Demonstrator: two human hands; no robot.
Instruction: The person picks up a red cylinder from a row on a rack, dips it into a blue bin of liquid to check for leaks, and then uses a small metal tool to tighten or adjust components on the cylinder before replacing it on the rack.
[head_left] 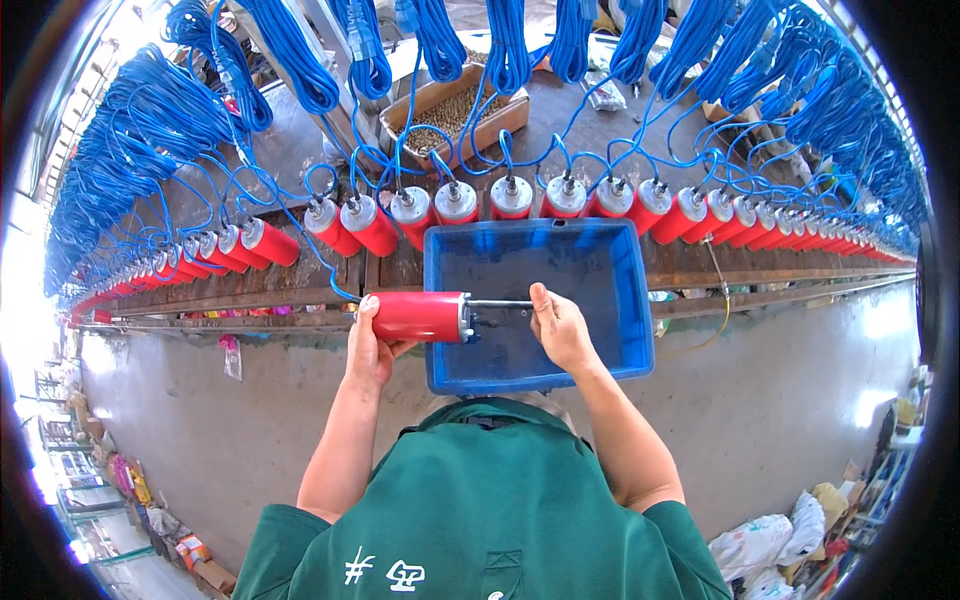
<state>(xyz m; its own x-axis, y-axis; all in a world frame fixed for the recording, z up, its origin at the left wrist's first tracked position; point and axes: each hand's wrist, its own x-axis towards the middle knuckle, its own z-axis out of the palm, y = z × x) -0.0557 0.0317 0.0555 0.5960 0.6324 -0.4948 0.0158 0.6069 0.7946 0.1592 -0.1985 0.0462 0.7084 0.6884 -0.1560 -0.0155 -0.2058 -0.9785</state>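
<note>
My left hand (368, 350) is wrapped round a red metal cylinder (415, 317), which lies level in front of me with a blue cord meeting its left end. A silver cap with small studs closes its right end. From that end a thin metal rod (500, 303) sticks out to the right. My right hand (560, 328) pinches the rod's far end between thumb and fingers. Whether the rod is part of the cylinder or a separate tool, I cannot tell. Below both lies a blue plastic bin (645, 310) with a dark, wet-looking inside, partly covered by the cylinder.
A long row of similar red cylinders (457, 203) stands along the bench edge, each with a blue cord. Coiled blue cables (508, 50) hang above. A cardboard box (515, 112) of small brownish pieces sits on the bench. White sacks (755, 545) lie on the floor at the lower right.
</note>
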